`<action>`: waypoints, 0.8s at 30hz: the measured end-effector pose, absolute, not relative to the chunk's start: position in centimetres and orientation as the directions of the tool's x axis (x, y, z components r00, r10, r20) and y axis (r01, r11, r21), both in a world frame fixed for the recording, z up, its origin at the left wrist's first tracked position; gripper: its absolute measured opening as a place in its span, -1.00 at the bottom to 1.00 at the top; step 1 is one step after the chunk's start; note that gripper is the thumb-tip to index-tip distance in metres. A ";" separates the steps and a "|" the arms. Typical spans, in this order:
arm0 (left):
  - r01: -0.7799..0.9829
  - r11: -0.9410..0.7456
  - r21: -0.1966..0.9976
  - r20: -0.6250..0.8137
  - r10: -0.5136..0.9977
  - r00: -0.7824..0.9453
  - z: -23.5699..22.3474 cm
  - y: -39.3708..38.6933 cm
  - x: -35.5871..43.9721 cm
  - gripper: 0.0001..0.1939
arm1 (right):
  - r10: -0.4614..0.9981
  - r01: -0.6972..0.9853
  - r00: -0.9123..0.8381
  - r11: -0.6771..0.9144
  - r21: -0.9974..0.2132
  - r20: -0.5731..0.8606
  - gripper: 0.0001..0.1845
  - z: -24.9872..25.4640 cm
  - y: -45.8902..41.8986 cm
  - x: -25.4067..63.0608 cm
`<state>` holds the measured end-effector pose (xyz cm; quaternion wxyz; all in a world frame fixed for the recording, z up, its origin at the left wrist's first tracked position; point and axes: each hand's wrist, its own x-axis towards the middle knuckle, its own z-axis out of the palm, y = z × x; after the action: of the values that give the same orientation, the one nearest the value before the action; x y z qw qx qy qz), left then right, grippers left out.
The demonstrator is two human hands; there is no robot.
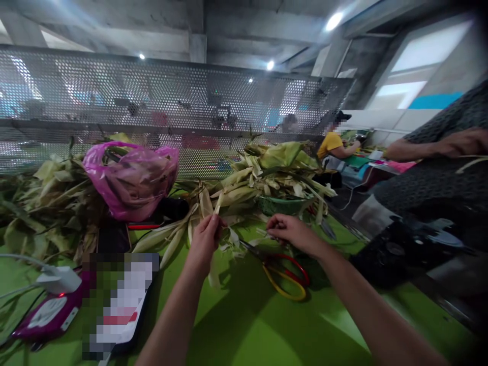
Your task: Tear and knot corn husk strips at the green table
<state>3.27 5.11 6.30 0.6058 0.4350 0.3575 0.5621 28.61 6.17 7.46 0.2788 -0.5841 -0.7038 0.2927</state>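
My left hand (pixel 206 239) is closed in a pinch around a pale corn husk (pixel 218 202), which sticks up above the thumb. Another strip of husk hangs below that hand. To the right, my right hand (pixel 293 233) has its fingers curled together. Small pale scraps show by its fingertips, but I cannot make out whether it holds any of them. Between and below the hands lie scissors (pixel 285 277) with red and yellow handles, their blades toward the left hand. Torn husk scraps (pixel 233 243) lie near the blade tips.
Behind my hands, corn husks (pixel 282 162) heap over a green basket (pixel 284 205). A pink plastic bag (pixel 133 178) of husks and another husk pile (pixel 49 203) stand left. A phone (pixel 124 305) and purple power strip (pixel 49 315) lie front left. A person (pixel 438 152) stands close at right.
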 end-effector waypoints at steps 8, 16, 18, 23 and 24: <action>-0.342 -0.019 0.939 0.076 0.985 0.155 6.1 4.9 3.7 -0.57 | 0.983 0.476 -0.052 0.179 -0.861 0.176 -0.72 10.1 5.6 28.4; -0.319 -0.021 0.948 0.099 0.968 0.231 6.0 4.1 5.1 -0.51 | 0.948 0.553 -0.194 0.318 -0.770 0.252 -0.90 11.7 3.8 22.7; -0.329 0.008 0.944 0.086 0.959 0.269 5.6 4.0 5.6 -0.52 | 0.934 0.577 -0.201 0.357 -0.735 0.296 -0.93 11.5 3.7 21.5; -0.340 0.074 0.937 0.038 0.950 0.309 5.0 4.5 6.0 -0.57 | 0.942 0.450 -0.182 0.336 -0.827 0.283 -0.88 10.5 4.2 21.1; -0.351 0.080 0.933 0.029 0.955 0.295 5.2 4.6 5.9 -0.56 | 0.951 0.420 -0.201 0.302 -0.856 0.236 -0.84 10.3 4.3 21.5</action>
<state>5.85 4.60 5.18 0.6583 0.4626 0.3267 0.4959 21.47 4.25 10.27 0.4000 -0.4892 -0.7006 0.3313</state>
